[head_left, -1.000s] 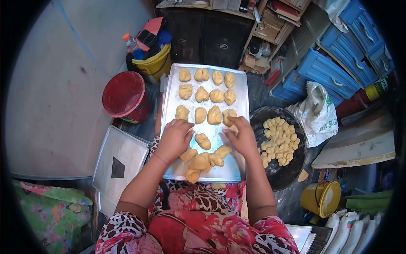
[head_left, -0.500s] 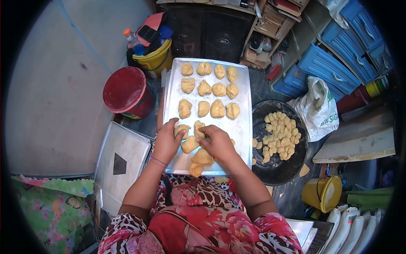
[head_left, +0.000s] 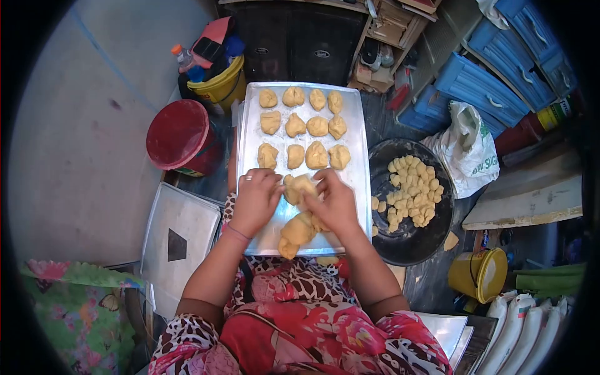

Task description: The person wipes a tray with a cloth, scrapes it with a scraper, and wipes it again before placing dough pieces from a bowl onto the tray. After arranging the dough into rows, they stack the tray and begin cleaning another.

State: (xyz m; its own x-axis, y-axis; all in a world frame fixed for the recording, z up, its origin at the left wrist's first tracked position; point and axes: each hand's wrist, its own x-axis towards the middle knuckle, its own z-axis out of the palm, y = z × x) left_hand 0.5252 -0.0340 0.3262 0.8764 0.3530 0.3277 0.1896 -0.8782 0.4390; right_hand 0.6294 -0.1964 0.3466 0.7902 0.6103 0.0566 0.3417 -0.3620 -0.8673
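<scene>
A metal tray [head_left: 359,125] lies in front of me, with several dough pieces [head_left: 295,125] in three rows on its far part. Over the near part, my right hand [head_left: 335,203] grips a dough piece [head_left: 304,185] between thumb and fingers. My left hand [head_left: 257,199] is just left of that dough, its fingers curled; what they hold, if anything, is hidden. Another lump touches the left side of the gripped piece. Nearer my body, a larger dough mass [head_left: 299,230] rests on the tray, partly behind my right hand.
Right of the tray is a black basin [head_left: 388,248] with many small dough balls [head_left: 415,187]. A red bucket [head_left: 178,134] and a yellow bucket [head_left: 222,89] stand to the left. A white sack [head_left: 465,153] and blue drawers [head_left: 481,94] are at the right.
My right hand has lifted the dough piece up from the near part of the tray. My left hand has turned inward and its fingers have curled. The view has shifted slightly.
</scene>
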